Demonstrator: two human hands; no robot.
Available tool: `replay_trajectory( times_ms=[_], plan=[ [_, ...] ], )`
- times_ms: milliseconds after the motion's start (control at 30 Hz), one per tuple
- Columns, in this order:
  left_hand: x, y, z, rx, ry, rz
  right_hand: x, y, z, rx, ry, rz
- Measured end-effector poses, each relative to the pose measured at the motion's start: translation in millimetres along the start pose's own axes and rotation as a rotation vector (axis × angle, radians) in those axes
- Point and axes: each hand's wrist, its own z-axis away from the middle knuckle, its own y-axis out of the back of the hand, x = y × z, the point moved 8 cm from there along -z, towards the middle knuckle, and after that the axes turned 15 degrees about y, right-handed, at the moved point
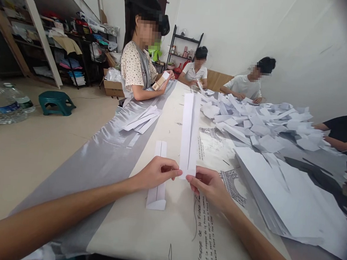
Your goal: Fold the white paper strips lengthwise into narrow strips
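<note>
Upright above the table stands a long folded strip of white paper (190, 133), with a lengthwise seam and a short fold at its lower end. My left hand (155, 171) pinches its lower left corner between thumb and fingers. At the lower right corner my right hand (209, 184) grips it, thumb in front and fingers behind. A second folded paper strip (156, 196), with a turned-up bottom flap, lies on the tablecloth partly behind my left hand.
A tall stack of white paper sheets (287, 201) lies to the right. Beyond it spreads a heap of folded papers (260, 120); a smaller pile (143, 118) sits left. Several people sit or stand around the table. A green stool (56, 103) stands on the floor.
</note>
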Motion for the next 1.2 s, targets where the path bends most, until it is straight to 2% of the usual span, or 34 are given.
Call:
replay_trajectory(
  times_ms=[167,467,733,1200],
  plan=[
    [3,1.2,1,-0.004,-0.013,-0.014,-4,4,-1,0.011,0.006,-0.004],
    [-5,-5.2,-3,-0.116,0.034,0.043,-3,2,1,-0.028,-0.036,0.005],
    [-9,0.6,-6,-0.080,0.077,0.074,-11,8,-2,0.032,0.002,0.030],
    [-11,0.4,-7,-0.088,0.104,0.084,-13,7,-2,0.021,0.042,0.037]
  ],
)
